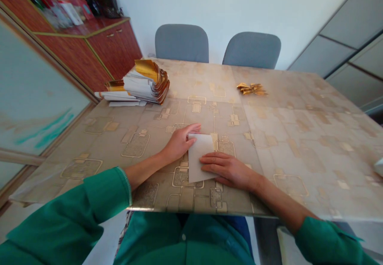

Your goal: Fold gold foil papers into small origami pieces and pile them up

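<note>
A pale, rectangular piece of paper [199, 159] lies on the table in front of me, longer from front to back than across. It looks folded, though I cannot make out its layers. My left hand [180, 140] holds it at the upper left corner, thumb on top and the fingers reaching along the far edge. Across the paper's right side, my right hand [226, 168] rests flat with its fingers stretched out to the left, pressing on the surface.
A patterned cloth covers the table [284, 145]. At the back left lies a stack of folded gold and white papers [143, 83]. A small bundle of folded gold paper [251, 89] sits farther right. Two grey chairs [181, 44] stand beyond, beside a wooden cabinet [115, 48].
</note>
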Demonstrator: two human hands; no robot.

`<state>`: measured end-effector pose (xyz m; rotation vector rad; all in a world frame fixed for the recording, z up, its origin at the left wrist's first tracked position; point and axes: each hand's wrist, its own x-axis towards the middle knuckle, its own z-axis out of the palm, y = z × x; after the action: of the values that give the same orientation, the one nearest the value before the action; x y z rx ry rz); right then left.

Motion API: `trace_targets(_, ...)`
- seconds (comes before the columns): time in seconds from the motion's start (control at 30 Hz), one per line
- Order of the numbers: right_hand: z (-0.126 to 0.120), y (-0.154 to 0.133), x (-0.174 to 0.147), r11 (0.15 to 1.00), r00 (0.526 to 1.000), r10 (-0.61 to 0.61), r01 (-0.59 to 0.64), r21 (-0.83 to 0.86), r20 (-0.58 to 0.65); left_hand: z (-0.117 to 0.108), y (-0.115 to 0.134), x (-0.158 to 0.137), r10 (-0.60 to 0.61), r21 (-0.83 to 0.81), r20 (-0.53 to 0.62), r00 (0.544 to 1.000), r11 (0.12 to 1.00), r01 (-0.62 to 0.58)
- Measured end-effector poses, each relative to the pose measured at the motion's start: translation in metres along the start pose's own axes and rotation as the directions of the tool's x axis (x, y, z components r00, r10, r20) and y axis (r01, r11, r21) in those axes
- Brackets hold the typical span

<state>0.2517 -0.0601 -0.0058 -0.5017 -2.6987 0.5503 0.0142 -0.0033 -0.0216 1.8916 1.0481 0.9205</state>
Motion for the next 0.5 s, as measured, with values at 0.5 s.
trace_targets(0.5,-0.013,0.013,0.031,0.894,0.896,0.416,-0.371,0.253,-0.154,-0.020,0.013,-0.054,0.342,0.505,0.337,0.877,0.720,-0.475)
